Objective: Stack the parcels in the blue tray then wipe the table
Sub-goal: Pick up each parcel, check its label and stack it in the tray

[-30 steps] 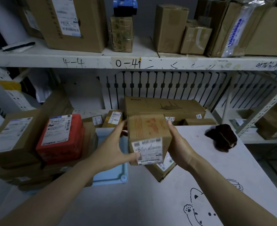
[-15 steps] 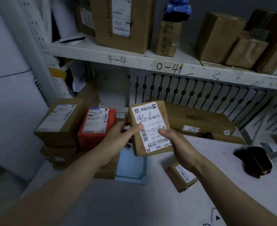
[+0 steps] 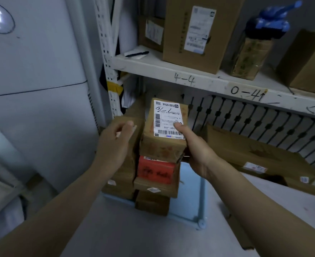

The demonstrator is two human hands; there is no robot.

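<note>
Head view. The right hand [image 3: 195, 153] grips a labelled parcel [image 3: 164, 145] from its 3 o'clock side. The thumb is pressed flat on the white shipping label and the other fingers are curled under the lower edge, mostly hidden. The parcel is held upright with its label facing the camera, directly at 12 o'clock of a red parcel [image 3: 155, 169]. Whether the two touch cannot be told.

The left hand [image 3: 115, 143] is at 9 o'clock of the labelled parcel and holds nothing, its fingers loosely straight and a little apart. It is in front of a taller stack of brown parcels [image 3: 124, 175], and contact with the stack cannot be told.

The red parcel lies on more brown parcels [image 3: 153, 203], and both stacks fill the 9 o'clock part of the blue tray [image 3: 202, 197]. The tray stands on the grey tabletop [image 3: 134, 238].

At 3 o'clock of the tray a long flat carton [image 3: 255, 156] lies against the slatted back of the rack. At 12 o'clock a white shelf [image 3: 199, 78] marked "4-4" and "0-41" carries a large carton [image 3: 193, 34] and a blue toy [image 3: 275, 21].
</note>
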